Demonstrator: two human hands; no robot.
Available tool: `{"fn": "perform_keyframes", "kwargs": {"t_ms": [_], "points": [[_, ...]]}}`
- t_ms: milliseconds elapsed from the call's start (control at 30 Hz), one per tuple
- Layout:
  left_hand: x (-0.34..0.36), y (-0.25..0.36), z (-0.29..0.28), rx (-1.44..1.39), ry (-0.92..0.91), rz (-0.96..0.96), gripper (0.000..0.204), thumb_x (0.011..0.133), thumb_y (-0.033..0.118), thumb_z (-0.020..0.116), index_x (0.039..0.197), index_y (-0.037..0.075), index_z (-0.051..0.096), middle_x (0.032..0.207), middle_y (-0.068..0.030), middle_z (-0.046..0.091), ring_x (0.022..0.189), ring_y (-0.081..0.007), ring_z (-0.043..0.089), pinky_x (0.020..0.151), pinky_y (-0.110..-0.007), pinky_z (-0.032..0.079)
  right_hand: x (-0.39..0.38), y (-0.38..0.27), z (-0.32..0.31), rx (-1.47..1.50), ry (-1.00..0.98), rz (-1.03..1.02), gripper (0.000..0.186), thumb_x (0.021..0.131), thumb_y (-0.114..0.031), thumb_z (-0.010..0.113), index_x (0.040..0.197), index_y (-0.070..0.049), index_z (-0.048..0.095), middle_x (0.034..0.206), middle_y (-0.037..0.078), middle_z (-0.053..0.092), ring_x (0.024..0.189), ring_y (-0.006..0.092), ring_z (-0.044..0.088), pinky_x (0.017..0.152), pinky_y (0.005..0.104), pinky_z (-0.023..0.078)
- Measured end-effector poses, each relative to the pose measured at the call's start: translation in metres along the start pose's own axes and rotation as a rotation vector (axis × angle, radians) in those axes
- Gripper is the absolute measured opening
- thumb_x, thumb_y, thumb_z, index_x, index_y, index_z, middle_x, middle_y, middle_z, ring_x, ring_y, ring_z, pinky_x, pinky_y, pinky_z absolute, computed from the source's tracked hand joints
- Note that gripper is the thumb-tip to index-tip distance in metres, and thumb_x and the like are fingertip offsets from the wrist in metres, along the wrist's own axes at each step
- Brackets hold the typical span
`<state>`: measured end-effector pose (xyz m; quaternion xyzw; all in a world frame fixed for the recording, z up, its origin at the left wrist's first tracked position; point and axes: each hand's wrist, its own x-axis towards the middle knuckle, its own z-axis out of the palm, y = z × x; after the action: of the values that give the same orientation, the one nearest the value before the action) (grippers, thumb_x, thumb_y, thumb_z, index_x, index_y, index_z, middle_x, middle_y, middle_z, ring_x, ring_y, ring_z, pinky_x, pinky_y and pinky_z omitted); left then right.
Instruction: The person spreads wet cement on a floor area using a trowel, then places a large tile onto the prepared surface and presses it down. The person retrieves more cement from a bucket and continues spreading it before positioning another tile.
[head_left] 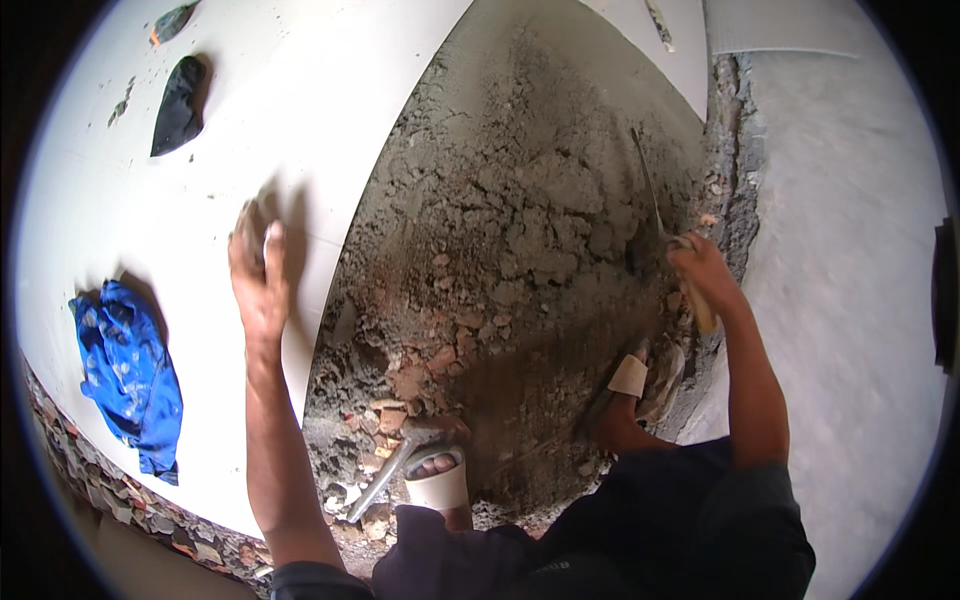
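Observation:
In my right hand (700, 268) is a trowel, gripped by its wooden handle (703, 310). Its narrow-looking blade (648, 180) points away from me, over the right side of a bed of crumbly grey-brown mortar (510, 190). My left hand (262, 270) reaches over the white tiled floor (330, 100), left of the mortar's edge. Its thumb and fingers are apart, and nothing shows in them; some fingertips are in shadow, and whether they touch the tile I cannot tell.
A crumpled blue cloth (130, 375) and a black rounded item (180, 108) lie on the tiles at left. A grey bar-handled tool (382, 482) rests beside my sandalled left foot (437, 480), among brick rubble (390, 420). A pale surface (830, 220) borders the right side.

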<state>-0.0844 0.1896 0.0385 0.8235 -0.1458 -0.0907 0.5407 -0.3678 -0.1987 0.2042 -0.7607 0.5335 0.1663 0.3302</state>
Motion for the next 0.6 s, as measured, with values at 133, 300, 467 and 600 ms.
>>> {"fn": "perform_keyframes", "kwargs": {"t_ms": [133,300,467,600], "points": [[-0.071,-0.006,-0.051,0.121,0.105,-0.023,0.050,0.097,0.029,0.048,0.136,-0.002,0.042,0.138,-0.0198,0.043,0.133,-0.0336,0.034,0.109,-0.045,0.028,0.003,0.003,0.057,0.140,-0.135,0.087,0.030,0.080,-0.019,0.059,0.102,0.001,0.057,0.068,0.006,0.054,0.051,0.0155,0.055,0.045,0.0319,0.045],[-0.126,-0.014,-0.078,0.306,0.256,0.009,0.046,0.098,0.028,0.047,0.136,0.002,0.043,0.139,-0.0169,0.044,0.135,-0.0332,0.033,0.110,-0.048,0.027,-0.027,-0.020,0.120,-0.108,-0.147,0.031,0.039,0.080,-0.020,0.058,0.109,0.006,0.053,0.075,0.016,0.061,0.064,0.0278,0.063,0.056,0.0425,0.050],[-0.146,-0.007,-0.038,0.355,0.194,0.058,0.045,0.095,0.025,0.050,0.135,0.005,0.043,0.140,-0.0139,0.044,0.138,-0.0308,0.028,0.115,-0.050,0.010,-0.051,-0.050,0.158,-0.469,-0.107,-0.195,0.036,0.080,-0.024,0.058,0.104,0.003,0.055,0.089,0.026,0.063,0.086,0.0416,0.063,0.077,0.0486,0.048],[-0.153,-0.005,-0.041,0.350,0.174,0.063,0.047,0.094,0.026,0.051,0.135,0.004,0.043,0.142,-0.0128,0.043,0.139,-0.0298,0.026,0.115,-0.050,0.008,-0.051,-0.037,0.113,-0.432,-0.232,-0.258,0.035,0.081,-0.025,0.059,0.105,0.000,0.057,0.087,0.023,0.063,0.081,0.0355,0.064,0.073,0.0452,0.050]]}}
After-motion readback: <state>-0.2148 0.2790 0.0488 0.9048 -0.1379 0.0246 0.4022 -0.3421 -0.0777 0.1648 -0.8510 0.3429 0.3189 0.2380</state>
